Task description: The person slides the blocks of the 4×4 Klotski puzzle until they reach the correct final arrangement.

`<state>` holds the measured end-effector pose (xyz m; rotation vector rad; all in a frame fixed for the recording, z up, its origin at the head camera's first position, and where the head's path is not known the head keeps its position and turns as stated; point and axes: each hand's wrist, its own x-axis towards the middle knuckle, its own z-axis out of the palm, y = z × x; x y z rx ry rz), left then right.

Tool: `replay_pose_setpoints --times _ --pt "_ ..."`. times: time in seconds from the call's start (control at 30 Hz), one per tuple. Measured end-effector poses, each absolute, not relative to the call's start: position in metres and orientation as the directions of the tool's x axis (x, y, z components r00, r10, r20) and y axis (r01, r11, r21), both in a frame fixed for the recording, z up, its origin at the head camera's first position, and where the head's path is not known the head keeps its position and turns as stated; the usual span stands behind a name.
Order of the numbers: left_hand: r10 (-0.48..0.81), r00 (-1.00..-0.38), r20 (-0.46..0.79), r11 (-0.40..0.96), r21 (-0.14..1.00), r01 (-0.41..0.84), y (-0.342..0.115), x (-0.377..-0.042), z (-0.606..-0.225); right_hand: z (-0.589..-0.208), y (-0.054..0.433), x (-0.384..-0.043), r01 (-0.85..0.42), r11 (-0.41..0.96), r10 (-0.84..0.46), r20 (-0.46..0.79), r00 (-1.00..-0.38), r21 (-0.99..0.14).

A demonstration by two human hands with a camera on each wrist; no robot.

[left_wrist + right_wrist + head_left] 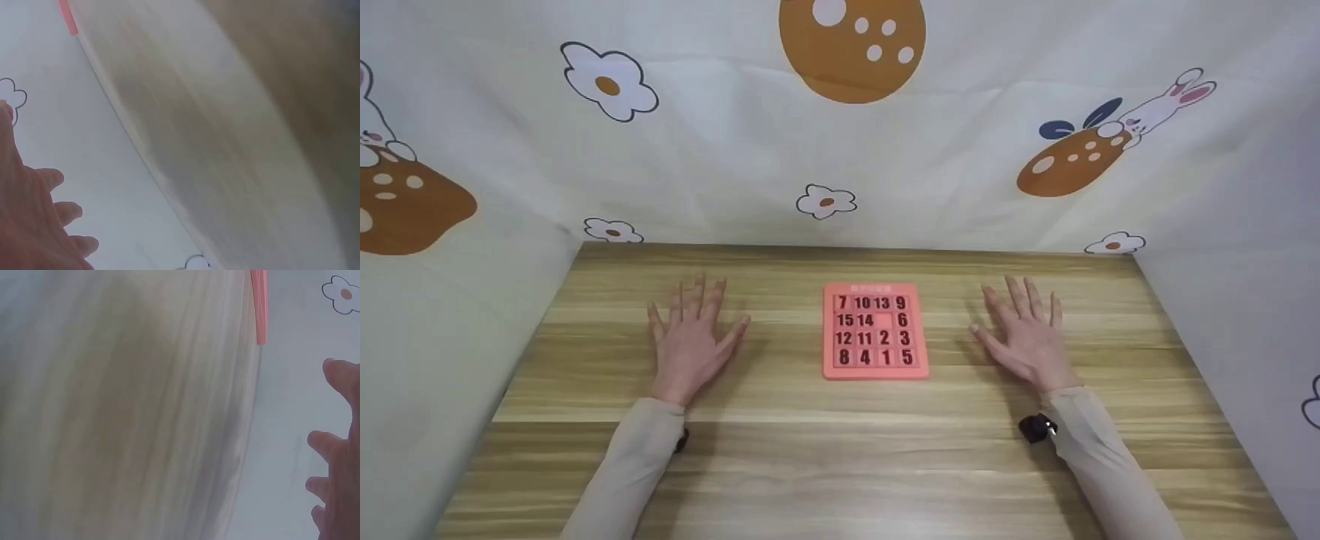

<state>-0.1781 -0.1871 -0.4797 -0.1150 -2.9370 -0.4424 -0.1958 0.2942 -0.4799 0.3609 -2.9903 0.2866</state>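
1. Number puzzle [876, 331], pink, sliding-tile type: lies flat on the surface [870, 450], between the hands and apart from both; digits stand upright to the person, presumably for easy reading.
2. Vacant cell [883, 320]: second row, third column, between 14 and 6; probably there to give neighbouring tiles room to slide.
3. Left hand [690, 341]: back uppermost, fingers spread apart, holding nothing; contact with the surface cannot be told.
4. Right hand [1027, 341]: near-mirror pose, fingers likewise apart and free; the matching placement seems to leave the puzzle uncovered and within reach of either hand.
5. Dark device [1037, 428]: at the right wrist, likely the wrist camera, worn to face that hand's work.
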Motion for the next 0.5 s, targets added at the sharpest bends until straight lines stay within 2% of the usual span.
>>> replay_pose_setpoints --times 0.27,0.5 --pt "0.131 -0.983 0.129 0.927 0.334 0.168 -0.157 -0.191 -0.478 -0.476 0.274 -0.201 -0.304 0.935 -0.29 0.105 -0.951 -0.181" --pt "0.237 -0.971 0.034 0.885 0.405 0.231 -0.125 -0.198 -0.473 -0.477 0.257 -0.202 -0.427 0.886 -0.415 0.104 -0.904 -0.178"
